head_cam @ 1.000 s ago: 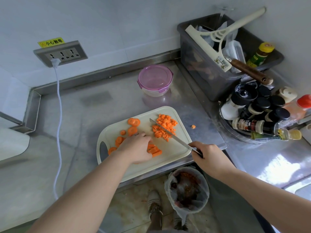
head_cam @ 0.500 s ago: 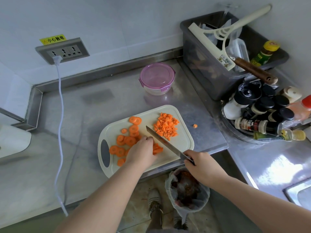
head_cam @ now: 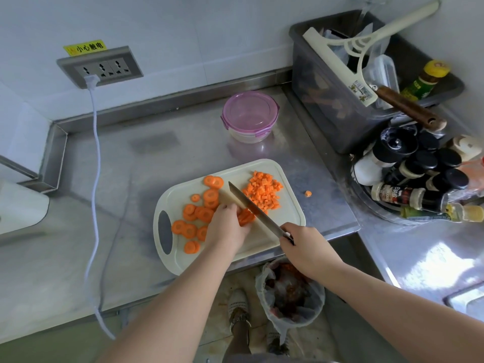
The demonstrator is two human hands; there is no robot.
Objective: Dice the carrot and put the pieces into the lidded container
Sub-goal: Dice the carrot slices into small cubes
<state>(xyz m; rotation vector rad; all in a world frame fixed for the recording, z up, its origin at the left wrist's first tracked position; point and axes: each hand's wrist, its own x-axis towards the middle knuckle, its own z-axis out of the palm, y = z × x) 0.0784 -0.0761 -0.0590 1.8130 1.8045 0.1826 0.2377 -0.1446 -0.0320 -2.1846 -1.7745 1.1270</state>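
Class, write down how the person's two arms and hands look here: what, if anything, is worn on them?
The left arm and right arm are bare as far up as the frame shows, with no sleeves. The left hand and right hand wear no gloves. No watch, bracelet or ring shows on the parts in view.

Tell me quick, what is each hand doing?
Left hand: curled, holding carrot pieces down.
Right hand: gripping the knife.
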